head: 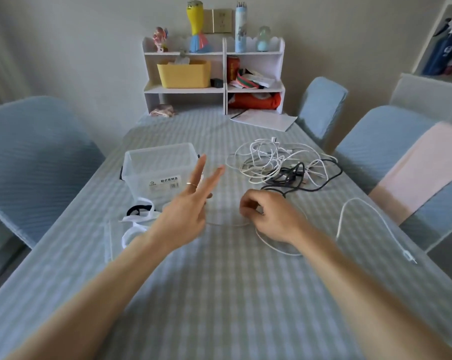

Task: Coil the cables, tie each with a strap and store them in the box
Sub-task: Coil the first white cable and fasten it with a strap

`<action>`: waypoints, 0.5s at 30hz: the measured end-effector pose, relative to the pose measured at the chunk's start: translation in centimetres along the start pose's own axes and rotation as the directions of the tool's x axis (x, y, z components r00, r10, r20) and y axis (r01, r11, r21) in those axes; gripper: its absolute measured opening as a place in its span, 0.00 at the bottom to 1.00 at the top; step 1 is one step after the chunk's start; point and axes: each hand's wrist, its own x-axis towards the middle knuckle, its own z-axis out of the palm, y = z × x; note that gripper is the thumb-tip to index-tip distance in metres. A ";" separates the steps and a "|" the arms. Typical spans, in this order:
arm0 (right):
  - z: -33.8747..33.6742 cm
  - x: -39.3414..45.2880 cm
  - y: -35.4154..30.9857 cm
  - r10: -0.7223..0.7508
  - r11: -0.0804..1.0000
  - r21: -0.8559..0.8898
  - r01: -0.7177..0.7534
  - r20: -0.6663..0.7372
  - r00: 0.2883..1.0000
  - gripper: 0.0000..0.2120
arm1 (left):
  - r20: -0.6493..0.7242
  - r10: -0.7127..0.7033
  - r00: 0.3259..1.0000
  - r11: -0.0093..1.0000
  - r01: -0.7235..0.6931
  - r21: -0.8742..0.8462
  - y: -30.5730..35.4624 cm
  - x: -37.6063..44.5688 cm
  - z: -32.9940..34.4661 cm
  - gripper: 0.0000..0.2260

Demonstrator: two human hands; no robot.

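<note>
A thin white cable (359,203) lies loose on the checked tablecloth, its plug end near the right table edge. My right hand (271,216) pinches this cable with curled fingers; a strand runs left from it toward my left hand (188,206). My left hand hovers with two fingers stretched out straight toward the box, and whether it holds the strand is unclear. A tangle of white and black cables (284,165) sits behind my right hand. The clear plastic box (141,175) stands open at the left. White and black straps (139,214) lie in front of the box.
A white shelf unit (214,89) with a yellow bin stands at the table's far end, sheets of paper (263,119) in front of it. Blue-covered chairs (25,157) flank the table on both sides. A clear bag (108,240) lies left of the straps.
</note>
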 end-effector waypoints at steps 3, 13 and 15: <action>-0.2 0.2 0.5 -0.059 0.997 -0.047 0.061 0.039 0.997 0.07 | -0.101 -0.047 0.994 0.997 0.040 -0.070 0.2 0.4 0.6 0.38; 1.3 0.9 1.4 -0.183 0.966 -0.163 0.201 0.119 0.976 0.01 | -0.262 -0.133 0.956 0.984 0.096 -0.149 1.3 -1.3 1.4 0.13; 1.3 0.5 1.5 -0.219 0.960 -0.156 0.233 0.099 0.971 0.01 | -0.240 -0.246 0.939 0.932 0.161 -0.325 2.1 -1.0 1.5 0.11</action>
